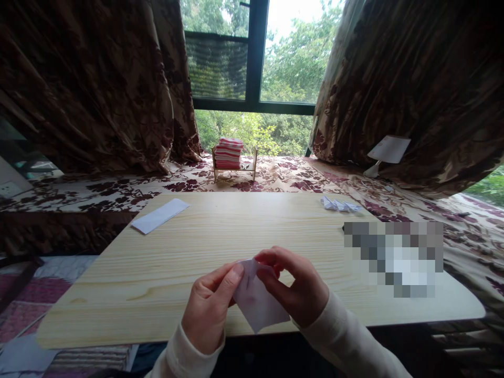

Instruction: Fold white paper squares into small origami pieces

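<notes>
A partly folded sheet of white paper (262, 302) is held up between my hands, above the table's front edge. Its lower corner points down toward me. My left hand (214, 302) pinches the paper's upper left edge, thumb on top. At the upper right, the thumb and fingers of my right hand (293, 286) are closed on the top part of the sheet, where a crease shows. My right fingertips partly cover that part. Several small folded white paper pieces (340, 205) stand in a row at the table's far right.
The pale wooden table (189, 252) carries a strip of white paper (160, 216) at the far left and a pixelated patch (394, 260) at the right. On the flowered window ledge stand a small rack (254, 165) with folded striped cloths (229, 153) and a white lamp (389, 148).
</notes>
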Demonstrator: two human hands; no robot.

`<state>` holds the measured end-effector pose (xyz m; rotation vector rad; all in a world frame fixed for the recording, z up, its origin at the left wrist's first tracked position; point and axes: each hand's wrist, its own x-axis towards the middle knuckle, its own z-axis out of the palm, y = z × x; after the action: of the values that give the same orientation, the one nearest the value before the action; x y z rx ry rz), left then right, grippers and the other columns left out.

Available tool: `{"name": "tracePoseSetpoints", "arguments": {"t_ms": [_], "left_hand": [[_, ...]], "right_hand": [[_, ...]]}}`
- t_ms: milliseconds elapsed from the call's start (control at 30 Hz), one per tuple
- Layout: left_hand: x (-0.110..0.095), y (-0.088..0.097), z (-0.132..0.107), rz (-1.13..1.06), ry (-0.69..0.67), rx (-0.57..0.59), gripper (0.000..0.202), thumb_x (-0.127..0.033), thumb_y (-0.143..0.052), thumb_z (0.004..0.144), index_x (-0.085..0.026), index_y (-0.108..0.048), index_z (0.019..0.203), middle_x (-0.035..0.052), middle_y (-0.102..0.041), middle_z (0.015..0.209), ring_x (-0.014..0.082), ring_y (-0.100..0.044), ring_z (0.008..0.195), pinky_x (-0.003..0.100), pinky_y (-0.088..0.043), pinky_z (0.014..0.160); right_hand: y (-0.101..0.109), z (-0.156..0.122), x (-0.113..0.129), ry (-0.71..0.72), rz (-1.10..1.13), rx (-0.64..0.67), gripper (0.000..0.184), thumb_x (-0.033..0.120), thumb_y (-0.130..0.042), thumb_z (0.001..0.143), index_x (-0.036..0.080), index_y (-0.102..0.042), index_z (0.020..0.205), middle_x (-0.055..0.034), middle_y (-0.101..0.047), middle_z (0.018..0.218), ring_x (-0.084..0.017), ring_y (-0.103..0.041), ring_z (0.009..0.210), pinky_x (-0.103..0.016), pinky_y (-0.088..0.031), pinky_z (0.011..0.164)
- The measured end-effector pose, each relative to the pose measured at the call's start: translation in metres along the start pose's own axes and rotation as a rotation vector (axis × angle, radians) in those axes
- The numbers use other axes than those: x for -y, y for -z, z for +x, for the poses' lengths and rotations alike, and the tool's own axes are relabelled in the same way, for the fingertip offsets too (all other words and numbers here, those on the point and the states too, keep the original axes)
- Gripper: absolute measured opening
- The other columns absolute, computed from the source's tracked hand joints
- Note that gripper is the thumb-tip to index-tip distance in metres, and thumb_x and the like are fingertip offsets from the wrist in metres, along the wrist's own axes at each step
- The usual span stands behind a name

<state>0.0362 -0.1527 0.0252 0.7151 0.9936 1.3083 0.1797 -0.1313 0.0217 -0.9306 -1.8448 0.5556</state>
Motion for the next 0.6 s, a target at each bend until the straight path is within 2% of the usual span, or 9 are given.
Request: {"name": "tracePoseSetpoints", "arguments": {"t_ms": [67,200,300,400,467,500,600], "left_hand": [[0.002,0.0,0.0,-0.013,0.017,-0.011,0.024,-0.03,-0.073,0.059,-0.015,-0.072,0.077,0.0046,-0.069,0.067,0.0135,-0.06,0.06,0.019,-0.048,0.053],[0.002,0.0,-0.002,-0.083,0.105,-0.02,0.026,-0.027,-0.071,0.06,-0.014,-0.071,0.082,0.0067,-0.07,0.074,0.0162,-0.062,0.067,0.02,-0.048,0.057],[0.002,0.001,-0.003,-0.11,0.154,0.019,0.029,-0.027,-0.067,0.062,-0.014,-0.07,0.088,0.0079,-0.07,0.081,0.0192,-0.063,0.074,0.024,-0.049,0.062],[0.008,0.004,-0.002,-0.076,0.177,0.074,0.036,-0.028,-0.062,0.066,-0.015,-0.065,0.099,0.008,-0.068,0.089,0.0206,-0.062,0.081,0.026,-0.049,0.067],[0.015,0.007,0.002,0.038,0.101,0.083,0.043,-0.029,-0.059,0.068,-0.017,-0.058,0.109,0.0077,-0.065,0.099,0.0207,-0.061,0.088,0.028,-0.049,0.071],[0.018,0.008,0.006,0.14,0.017,0.077,0.047,-0.028,-0.058,0.068,-0.018,-0.054,0.114,0.0076,-0.062,0.105,0.0205,-0.059,0.091,0.028,-0.048,0.074],[0.027,0.012,0.02,0.623,-0.365,0.038,0.053,-0.022,-0.059,0.066,-0.019,-0.047,0.118,0.0077,-0.056,0.113,0.02,-0.055,0.098,0.032,-0.046,0.08]], "right_hand": [[0.001,-0.002,0.002,0.082,-0.089,-0.021,0.023,0.007,-0.051,0.073,0.019,-0.059,0.091,-0.0036,-0.059,0.081,-0.014,-0.054,0.072,-0.027,-0.046,0.063],[0.001,-0.003,0.007,0.175,-0.192,-0.03,0.015,0.009,-0.051,0.076,0.019,-0.06,0.083,-0.0058,-0.057,0.085,-0.017,-0.052,0.08,-0.031,-0.046,0.069],[0.001,-0.003,0.008,0.169,-0.175,-0.031,0.012,0.009,-0.051,0.076,0.017,-0.06,0.079,-0.0061,-0.056,0.084,-0.016,-0.052,0.079,-0.031,-0.045,0.07],[0.001,-0.002,0.006,0.09,-0.083,-0.012,0.008,0.012,-0.052,0.074,0.017,-0.058,0.074,-0.0055,-0.057,0.081,-0.016,-0.053,0.077,-0.029,-0.046,0.068],[0.0,-0.001,0.0,-0.02,-0.021,0.008,0.008,0.015,-0.052,0.074,0.017,-0.057,0.069,-0.0049,-0.058,0.079,-0.015,-0.054,0.074,-0.026,-0.046,0.061],[0.0,-0.001,-0.005,-0.087,-0.005,0.018,0.009,0.016,-0.051,0.074,0.017,-0.057,0.067,-0.0046,-0.059,0.078,-0.014,-0.054,0.071,-0.024,-0.045,0.057],[-0.003,0.003,-0.024,-0.291,-0.039,0.049,0.011,0.021,-0.051,0.073,0.016,-0.058,0.065,-0.0029,-0.06,0.068,-0.012,-0.054,0.061,-0.022,-0.043,0.051]]}}
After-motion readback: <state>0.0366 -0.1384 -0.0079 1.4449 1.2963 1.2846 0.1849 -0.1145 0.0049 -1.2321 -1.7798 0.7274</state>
